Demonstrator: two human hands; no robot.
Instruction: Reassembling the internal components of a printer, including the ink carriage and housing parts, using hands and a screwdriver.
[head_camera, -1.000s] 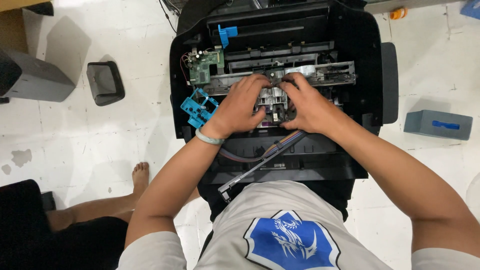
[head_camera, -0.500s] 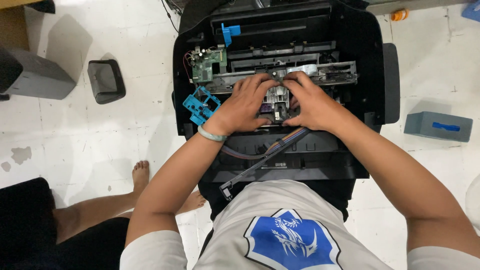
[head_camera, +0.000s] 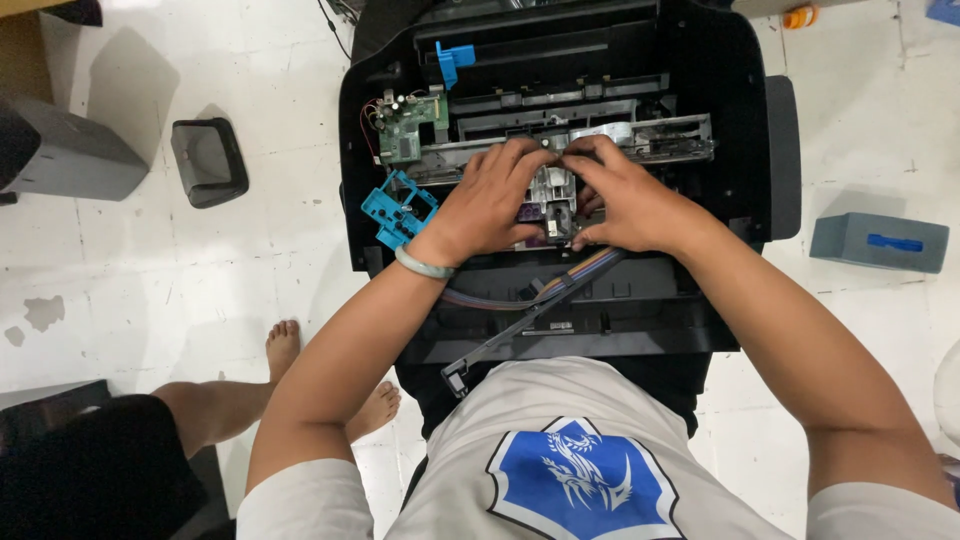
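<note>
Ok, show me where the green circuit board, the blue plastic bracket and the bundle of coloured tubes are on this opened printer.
green circuit board (head_camera: 405, 132), head view, middle of the board.
blue plastic bracket (head_camera: 398, 210), head view, centre of its frame.
coloured tubes (head_camera: 575, 273), head view, the stretch below the right hand.

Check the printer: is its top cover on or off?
Off: the printer shows its bare circuit board, metal rail and ink tubes.

- Grey short-sleeved T-shirt (head_camera: 560, 420) with blue shield emblem (head_camera: 575, 480) showing a white dragon design.
- Pale green bangle (head_camera: 423, 264) on left wrist.
- Forearms bare.
</note>
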